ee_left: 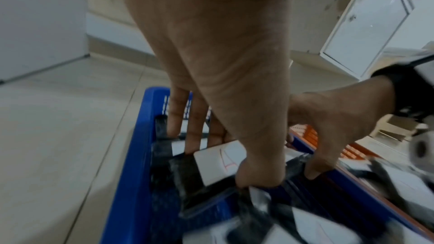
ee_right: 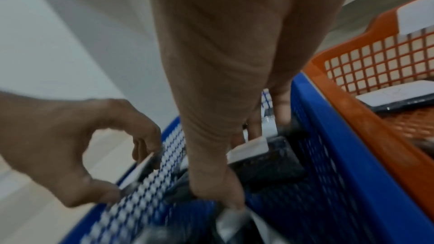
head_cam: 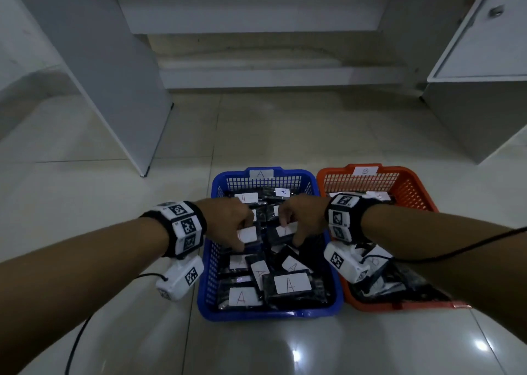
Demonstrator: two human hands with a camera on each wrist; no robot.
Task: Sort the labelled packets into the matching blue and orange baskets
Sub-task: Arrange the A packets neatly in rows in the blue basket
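Hands over blue basket [head_cam: 269, 313]: our left grip [head_cam: 228, 223] pinches an A packet [head_cam: 247, 234], right grip [head_cam: 302, 218] pinches another packet [head_cam: 286, 230] w/ label half hidden.

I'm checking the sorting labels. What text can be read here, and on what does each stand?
"A": tag on blue basket far rim.
"B", faint: tag on orange basket far rim.
"A": labels on packets in the blue basket, e.g. front packet.
"A", red: packet in left hand.
Orange basket's packet labels: too blurred.
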